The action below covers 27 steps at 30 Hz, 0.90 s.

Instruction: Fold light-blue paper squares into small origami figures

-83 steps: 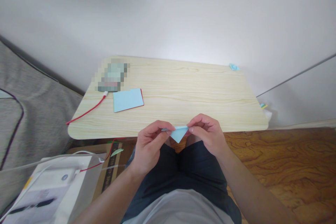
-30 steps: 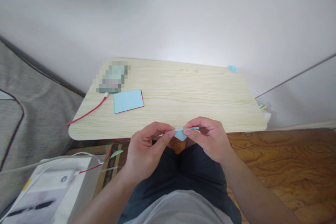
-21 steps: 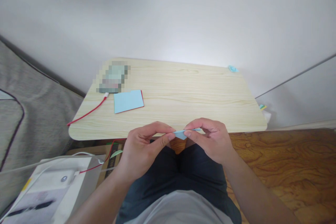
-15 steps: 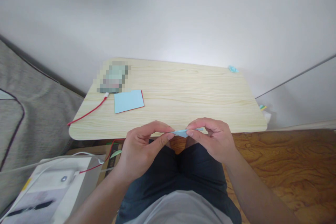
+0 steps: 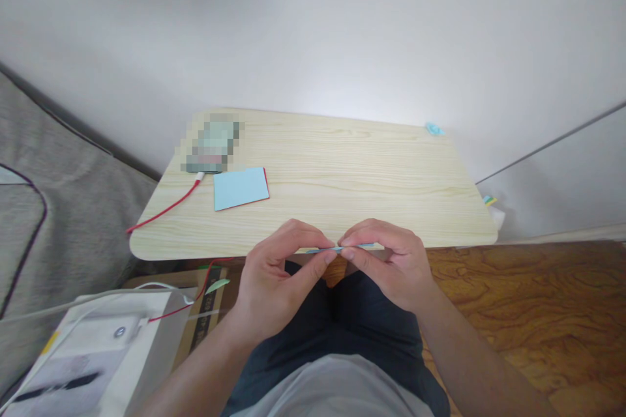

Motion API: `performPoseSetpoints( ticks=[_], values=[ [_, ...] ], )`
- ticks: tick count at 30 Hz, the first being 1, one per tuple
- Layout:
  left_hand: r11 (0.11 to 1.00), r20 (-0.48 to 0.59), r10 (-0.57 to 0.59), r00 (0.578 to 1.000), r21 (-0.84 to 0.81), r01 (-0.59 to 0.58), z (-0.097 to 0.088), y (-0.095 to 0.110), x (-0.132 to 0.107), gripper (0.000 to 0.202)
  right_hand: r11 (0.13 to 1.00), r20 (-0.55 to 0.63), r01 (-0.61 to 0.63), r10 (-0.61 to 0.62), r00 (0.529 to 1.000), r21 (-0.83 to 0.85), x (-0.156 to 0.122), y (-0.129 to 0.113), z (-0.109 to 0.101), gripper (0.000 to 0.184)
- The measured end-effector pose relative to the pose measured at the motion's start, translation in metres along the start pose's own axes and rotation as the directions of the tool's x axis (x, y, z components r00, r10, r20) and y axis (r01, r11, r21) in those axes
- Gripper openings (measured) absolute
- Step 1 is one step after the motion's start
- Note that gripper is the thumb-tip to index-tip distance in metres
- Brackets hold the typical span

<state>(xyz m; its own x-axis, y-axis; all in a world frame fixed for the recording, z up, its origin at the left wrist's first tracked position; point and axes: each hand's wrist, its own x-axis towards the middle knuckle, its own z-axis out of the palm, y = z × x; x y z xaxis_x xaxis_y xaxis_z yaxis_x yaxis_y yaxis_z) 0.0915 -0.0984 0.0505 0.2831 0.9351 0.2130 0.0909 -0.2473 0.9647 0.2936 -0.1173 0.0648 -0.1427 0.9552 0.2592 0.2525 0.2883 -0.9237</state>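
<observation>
A thin strip of folded light-blue paper (image 5: 337,249) is held edge-on just off the front edge of the table. My left hand (image 5: 281,270) pinches it between thumb and fingers from the left. From the right, my right hand (image 5: 386,260) pinches the same paper, with the two thumb tips almost touching at its middle. The fingers cover most of the paper, so its exact shape is hidden. A stack of light-blue paper sheets (image 5: 241,188) with a red edge lies on the table, beyond my left hand.
The pale wooden table (image 5: 342,169) stands against a white wall. A blurred-out phone (image 5: 214,143) with a red cable (image 5: 163,214) lies at its left. A crumpled blue paper piece (image 5: 434,129) sits at the far right corner. Below left is a white box (image 5: 112,339).
My left hand has moved slightly right, bringing the thumbs closer together. The paper has turned more edge-on, and its hanging blue corner no longer shows.
</observation>
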Motion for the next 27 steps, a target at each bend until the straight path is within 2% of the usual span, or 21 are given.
performPoseSetpoints(
  ticks=[4,8,17,27],
  values=[
    [1.000,-0.022,-0.009,1.000,0.018,0.009,0.0019,0.0004,-0.0010,0.005,0.998,-0.010,-0.062,0.062,0.998,-0.023,-0.0021,-0.0003,0.0004,0.010],
    [1.000,-0.019,-0.012,1.000,0.012,0.012,0.0030,0.0007,-0.0020,0.005,0.998,-0.004,-0.050,0.050,0.999,-0.040,-0.0029,-0.0011,0.0004,0.010],
    [0.999,-0.020,-0.027,0.999,-0.024,0.026,0.0027,-0.0021,-0.0017,0.005,0.990,0.023,-0.139,0.139,0.990,0.016,-0.0014,-0.0013,-0.0032,0.014],
    [0.995,-0.024,-0.076,0.997,-0.073,0.074,0.0053,-0.0042,0.0023,0.009,0.991,0.029,-0.131,0.132,0.991,-0.035,0.0006,0.0053,-0.0065,0.013]
  ],
)
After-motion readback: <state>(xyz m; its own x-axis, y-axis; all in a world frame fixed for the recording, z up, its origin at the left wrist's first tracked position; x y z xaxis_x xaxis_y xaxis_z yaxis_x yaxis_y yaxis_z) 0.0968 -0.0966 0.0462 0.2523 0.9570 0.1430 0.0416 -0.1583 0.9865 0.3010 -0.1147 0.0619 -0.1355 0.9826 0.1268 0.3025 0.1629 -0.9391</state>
